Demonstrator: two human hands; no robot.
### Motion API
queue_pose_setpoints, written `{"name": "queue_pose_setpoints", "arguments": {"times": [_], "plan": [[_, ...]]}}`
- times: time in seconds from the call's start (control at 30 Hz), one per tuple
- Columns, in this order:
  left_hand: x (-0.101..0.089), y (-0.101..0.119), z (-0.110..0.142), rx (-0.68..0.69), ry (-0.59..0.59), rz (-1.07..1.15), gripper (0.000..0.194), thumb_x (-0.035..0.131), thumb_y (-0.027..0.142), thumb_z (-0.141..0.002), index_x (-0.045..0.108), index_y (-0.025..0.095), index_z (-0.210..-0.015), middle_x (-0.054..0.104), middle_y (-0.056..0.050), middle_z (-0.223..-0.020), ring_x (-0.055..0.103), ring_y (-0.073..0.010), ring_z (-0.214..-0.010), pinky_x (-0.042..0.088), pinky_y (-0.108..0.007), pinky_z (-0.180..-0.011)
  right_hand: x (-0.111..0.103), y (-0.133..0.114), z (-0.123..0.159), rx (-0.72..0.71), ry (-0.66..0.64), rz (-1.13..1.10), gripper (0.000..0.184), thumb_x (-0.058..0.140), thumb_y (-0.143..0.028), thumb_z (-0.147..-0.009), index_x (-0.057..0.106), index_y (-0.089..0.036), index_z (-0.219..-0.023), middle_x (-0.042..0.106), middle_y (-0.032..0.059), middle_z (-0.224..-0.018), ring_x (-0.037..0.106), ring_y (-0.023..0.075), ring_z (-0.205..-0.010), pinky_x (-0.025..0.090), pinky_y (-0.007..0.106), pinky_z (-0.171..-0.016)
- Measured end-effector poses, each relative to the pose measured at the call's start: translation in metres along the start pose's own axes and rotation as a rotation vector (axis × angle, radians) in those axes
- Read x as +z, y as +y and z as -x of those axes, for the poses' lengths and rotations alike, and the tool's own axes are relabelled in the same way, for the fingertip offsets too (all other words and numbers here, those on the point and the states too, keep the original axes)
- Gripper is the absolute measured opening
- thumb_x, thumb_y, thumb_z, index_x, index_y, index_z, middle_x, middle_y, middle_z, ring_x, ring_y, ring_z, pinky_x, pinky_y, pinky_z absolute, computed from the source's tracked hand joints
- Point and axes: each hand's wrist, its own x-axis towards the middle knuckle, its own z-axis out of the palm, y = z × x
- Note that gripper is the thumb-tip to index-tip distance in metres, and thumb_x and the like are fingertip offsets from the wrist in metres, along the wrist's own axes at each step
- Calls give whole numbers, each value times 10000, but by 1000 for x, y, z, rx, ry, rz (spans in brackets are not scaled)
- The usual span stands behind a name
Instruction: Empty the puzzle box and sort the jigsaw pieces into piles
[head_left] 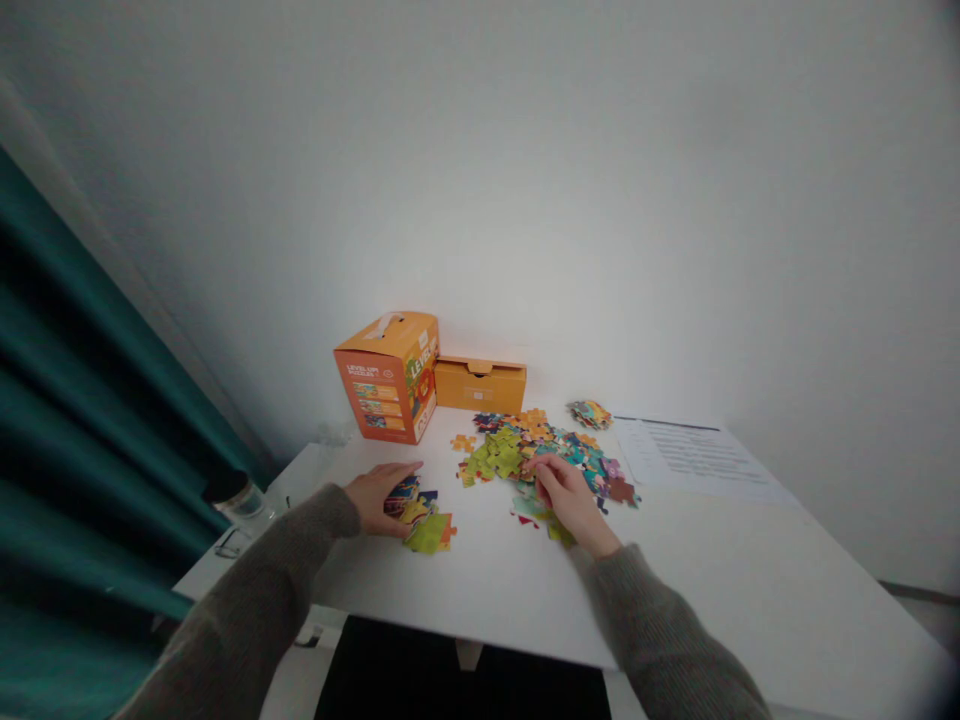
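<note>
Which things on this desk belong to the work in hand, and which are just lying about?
In the work:
Small cluster of puzzle pieces, at the left hand
Large puzzle heap, at the right hand
Far pile, probably, though untouched

Lying about:
Puzzle carton and yellow box, likely packaging
Printed sheets
Dark-lidded container

Loose jigsaw pieces (495, 455) overlap in a broad heap beyond and either side of the right hand's (564, 492) fingertips: lime to their left, orange beyond, teal, purple and brown rightward. Pale green and lime ones lie just under that hand. 1 smaller cluster (427, 533), dark blue, yellow, lime and orange, sits within the left hand's (376, 500) curve, spilling rightward.
</note>
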Motion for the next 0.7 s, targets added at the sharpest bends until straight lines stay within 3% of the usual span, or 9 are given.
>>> {"name": "queue_pose_setpoints", "arguments": {"times": [0.1, 0.33, 0.5, 0.6, 0.7], "plan": [[1, 7, -4, -32, -22, -98, 1081, 796, 474, -518, 370, 250, -1486, 519, -142, -1348, 483, -367, -1228, 443, -471, -979, -1, 3, 0, -4, -1, -3, 285, 506, -496, -914, 622, -235, -927, 455, -48, -549, 387, 125, -448, 283, 244, -433], [8, 5, -12, 111, -50, -60, 682, 727, 353, -616, 609, 258, -1281, 559, -108, -1188, 562, -302, -1081, 434, -394, -996, -2, 1, 0, 1, 4, 9, 300, 522, -508, -893, 629, -229, -917, 461, -44, -540, 391, 126, -447, 285, 242, -433], [1, 11, -9, 79, -92, -52, 834, 733, 417, -637, 491, 226, -1412, 577, -125, -1248, 551, -307, -1141, 420, -392, -1016, -2, -2, 1, -11, -10, 31, 283, 499, -481, -912, 625, -229, -929, 456, -46, -547, 391, 127, -452, 286, 246, -435], [-14, 23, -3, 30, -21, -99, 865, 744, 515, -640, 487, 220, -1412, 549, -146, -1350, 501, -343, -1228, 401, -435, -1029, -3, 0, 0, -40, 13, 69, 268, 475, -450, -928, 622, -226, -931, 466, -39, -559, 411, 135, -472, 311, 254, -452], [-27, 49, -3, 101, 88, -123, 716, 659, 529, -755, 509, 218, -1383, 541, -136, -1383, 474, -327, -1272, 360, -446, -1067, -6, 2, -2, -83, 64, 182, 258, 446, -409, -934, 628, -224, -932, 521, -18, -596, 472, 160, -524, 366, 273, -501]]}}
